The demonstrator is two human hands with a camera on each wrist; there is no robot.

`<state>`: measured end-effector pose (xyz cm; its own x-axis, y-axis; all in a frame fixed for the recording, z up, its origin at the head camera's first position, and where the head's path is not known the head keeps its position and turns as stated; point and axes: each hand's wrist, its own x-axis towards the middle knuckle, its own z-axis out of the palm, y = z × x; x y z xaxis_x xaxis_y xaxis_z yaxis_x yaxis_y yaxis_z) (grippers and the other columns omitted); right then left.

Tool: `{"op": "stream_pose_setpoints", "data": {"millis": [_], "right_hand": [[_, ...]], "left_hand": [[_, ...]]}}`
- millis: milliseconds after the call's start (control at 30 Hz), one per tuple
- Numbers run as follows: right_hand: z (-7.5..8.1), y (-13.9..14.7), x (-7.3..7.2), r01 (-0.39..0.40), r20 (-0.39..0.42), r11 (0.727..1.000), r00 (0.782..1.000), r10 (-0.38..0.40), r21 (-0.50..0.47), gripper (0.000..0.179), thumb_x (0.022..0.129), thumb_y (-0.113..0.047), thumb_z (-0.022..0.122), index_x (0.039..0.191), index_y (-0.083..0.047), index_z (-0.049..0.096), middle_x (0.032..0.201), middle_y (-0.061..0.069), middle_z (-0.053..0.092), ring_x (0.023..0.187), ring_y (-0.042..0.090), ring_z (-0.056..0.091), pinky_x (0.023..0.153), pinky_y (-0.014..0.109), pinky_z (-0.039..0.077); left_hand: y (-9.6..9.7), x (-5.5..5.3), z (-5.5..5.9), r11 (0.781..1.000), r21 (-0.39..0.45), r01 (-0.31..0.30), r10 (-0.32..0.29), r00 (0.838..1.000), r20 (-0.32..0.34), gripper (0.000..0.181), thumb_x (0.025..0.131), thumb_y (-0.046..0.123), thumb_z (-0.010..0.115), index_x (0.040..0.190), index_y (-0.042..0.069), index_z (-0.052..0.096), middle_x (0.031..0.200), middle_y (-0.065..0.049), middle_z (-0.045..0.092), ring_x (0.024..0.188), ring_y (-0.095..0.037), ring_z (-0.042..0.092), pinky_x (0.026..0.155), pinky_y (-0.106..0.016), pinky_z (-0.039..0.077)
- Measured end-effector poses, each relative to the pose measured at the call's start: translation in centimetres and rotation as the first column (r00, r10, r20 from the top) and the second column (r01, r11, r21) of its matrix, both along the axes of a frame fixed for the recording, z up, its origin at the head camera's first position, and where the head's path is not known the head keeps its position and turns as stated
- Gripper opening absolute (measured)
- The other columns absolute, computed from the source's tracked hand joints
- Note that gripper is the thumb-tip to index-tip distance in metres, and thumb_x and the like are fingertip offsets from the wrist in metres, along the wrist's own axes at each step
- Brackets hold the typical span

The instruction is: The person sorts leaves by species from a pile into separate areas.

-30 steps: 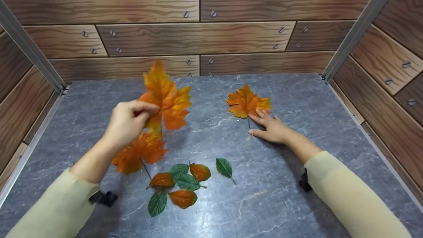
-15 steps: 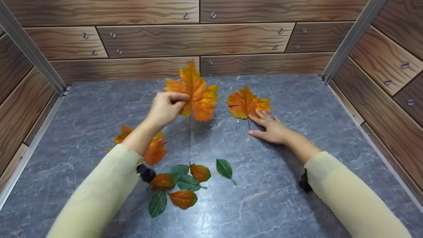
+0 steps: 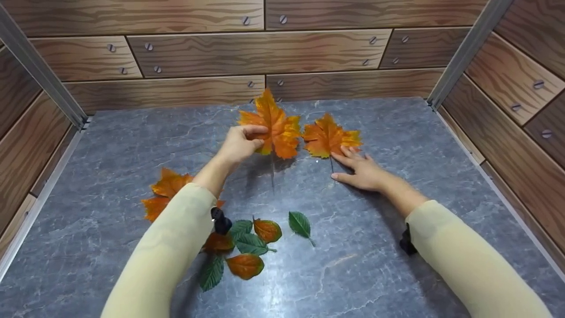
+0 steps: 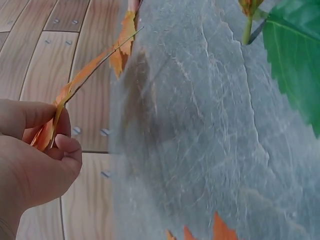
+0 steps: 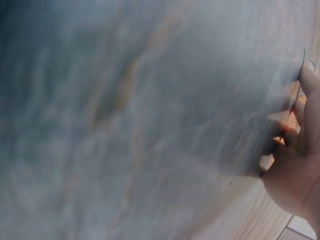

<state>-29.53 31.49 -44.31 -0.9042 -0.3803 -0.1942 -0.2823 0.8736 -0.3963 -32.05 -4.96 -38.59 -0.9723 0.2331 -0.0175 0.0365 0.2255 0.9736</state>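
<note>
In the head view my left hand (image 3: 238, 145) pinches an orange-yellow artificial maple leaf (image 3: 280, 128) between thumb and fingers, its thin stem pointing down. The left wrist view shows this leaf (image 4: 82, 75) nearly edge-on, held above the grey tabletop. To its right lies a second orange maple leaf (image 3: 323, 134). My right hand (image 3: 364, 172) rests on that leaf's lower right edge with fingers spread, thumb close to the stem. A third maple leaf (image 3: 170, 185) is on the left, partly covered by my left forearm.
Small green and orange-brown leaves (image 3: 245, 266) lie clustered at the front middle of the grey marbled table (image 3: 397, 291), some partly under the left sleeve in view. One green leaf (image 3: 300, 224) lies apart to their right. Wood-patterned panels (image 3: 212, 53) enclose the back and sides.
My left hand has carried its maple leaf rightward and then lower, close to the second one. My right hand has stayed in place. The left sleeve now overlaps the third leaf and part of the cluster.
</note>
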Motion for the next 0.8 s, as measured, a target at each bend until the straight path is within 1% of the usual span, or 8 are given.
{"op": "stream_pose_setpoints", "data": {"millis": [133, 267, 433, 533, 567, 667, 700, 800], "right_hand": [[0.1, 0.0, 0.0, 0.001, 0.007, 1.0, 1.0, -0.001, 0.011, 0.081, 0.107, -0.061, 0.054, 0.171, -0.022, 0.024, 0.177, 0.014, 0.004, 0.162, 0.038, -0.002, 0.125, 0.065, -0.006], [0.2, 0.0, 0.0, -0.004, 0.015, 1.0, 1.0, 0.004, 0.001, 0.081, 0.107, -0.06, 0.054, 0.171, -0.02, 0.024, 0.177, 0.015, 0.004, 0.162, 0.039, -0.003, 0.124, 0.068, -0.005], [0.4, 0.0, 0.1, -0.005, 0.019, 1.0, 1.0, 0.005, -0.006, 0.081, 0.107, -0.059, 0.054, 0.171, -0.019, 0.024, 0.177, 0.017, 0.004, 0.162, 0.04, -0.003, 0.123, 0.07, -0.004], [0.4, 0.0, 0.1, -0.005, 0.015, 1.0, 1.0, 0.005, -0.006, 0.081, 0.107, -0.059, 0.054, 0.171, -0.018, 0.025, 0.177, 0.018, 0.004, 0.162, 0.041, -0.003, 0.123, 0.07, -0.004], [0.3, 0.0, 0.1, -0.005, 0.016, 1.0, 1.0, 0.005, -0.006, 0.081, 0.107, -0.059, 0.054, 0.17, -0.018, 0.025, 0.177, 0.018, 0.004, 0.162, 0.041, -0.003, 0.123, 0.07, -0.004], [0.3, -0.1, 0.0, -0.005, 0.02, 1.0, 1.0, 0.005, 0.001, 0.081, 0.107, -0.06, 0.054, 0.171, -0.019, 0.024, 0.177, 0.017, 0.004, 0.162, 0.04, -0.003, 0.124, 0.069, -0.004], [0.2, -0.1, -0.1, -0.007, 0.02, 1.0, 1.0, 0.007, 0.003, 0.081, 0.107, -0.06, 0.053, 0.171, -0.019, 0.024, 0.177, 0.017, 0.004, 0.162, 0.04, -0.003, 0.124, 0.069, -0.004], [0.3, 0.0, -0.2, -0.001, 0.019, 1.0, 1.0, 0.001, 0.016, 0.081, 0.107, -0.061, 0.053, 0.171, -0.02, 0.024, 0.177, 0.016, 0.004, 0.162, 0.039, -0.003, 0.124, 0.068, -0.004]], "left_hand": [[0.5, -0.6, -0.9, 1.0, 0.009, -0.002, 0.002, 1.0, 0.029, 0.037, 0.102, -0.009, 0.061, 0.138, -0.002, 0.069, 0.136, -0.02, 0.067, 0.12, -0.027, 0.065, 0.09, -0.031, 0.057], [0.8, -1.1, -1.6, 1.0, 0.016, 0.009, -0.01, 0.999, 0.046, 0.042, 0.098, -0.013, 0.061, 0.14, -0.006, 0.066, 0.136, -0.023, 0.068, 0.12, -0.027, 0.065, 0.091, -0.028, 0.056], [0.8, -1.3, -1.8, 0.999, -0.005, 0.033, -0.033, 0.996, 0.082, 0.048, 0.097, -0.013, 0.062, 0.144, -0.004, 0.063, 0.141, -0.022, 0.065, 0.123, -0.026, 0.063, 0.095, -0.029, 0.054], [0.7, -1.3, -1.8, 0.998, -0.016, 0.055, -0.053, 0.991, 0.12, 0.051, 0.096, -0.012, 0.062, 0.146, -0.003, 0.061, 0.142, -0.021, 0.064, 0.118, -0.025, 0.063, 0.096, -0.033, 0.053], [0.6, -1.3, -1.8, 0.998, -0.023, 0.062, -0.059, 0.99, 0.131, 0.052, 0.096, -0.012, 0.061, 0.147, -0.003, 0.06, 0.143, -0.021, 0.063, 0.114, -0.024, 0.062, 0.095, -0.034, 0.053], [0.5, -1.4, -2.0, 0.995, -0.059, 0.076, -0.067, 0.986, 0.151, 0.055, 0.094, -0.013, 0.061, 0.148, -0.001, 0.06, 0.143, -0.019, 0.062, 0.103, -0.022, 0.06, 0.086, -0.033, 0.051], [0.5, -1.5, -2.1, 0.994, -0.074, 0.079, -0.067, 0.986, 0.152, 0.056, 0.093, -0.013, 0.061, 0.148, -0.001, 0.06, 0.143, -0.019, 0.062, 0.099, -0.022, 0.059, 0.081, -0.032, 0.05], [0.5, -1.8, -2.3, 0.992, -0.098, 0.082, -0.067, 0.987, 0.145, 0.06, 0.09, -0.016, 0.06, 0.147, 0.0, 0.061, 0.145, -0.017, 0.06, 0.093, -0.021, 0.057, 0.072, -0.03, 0.047]]}}
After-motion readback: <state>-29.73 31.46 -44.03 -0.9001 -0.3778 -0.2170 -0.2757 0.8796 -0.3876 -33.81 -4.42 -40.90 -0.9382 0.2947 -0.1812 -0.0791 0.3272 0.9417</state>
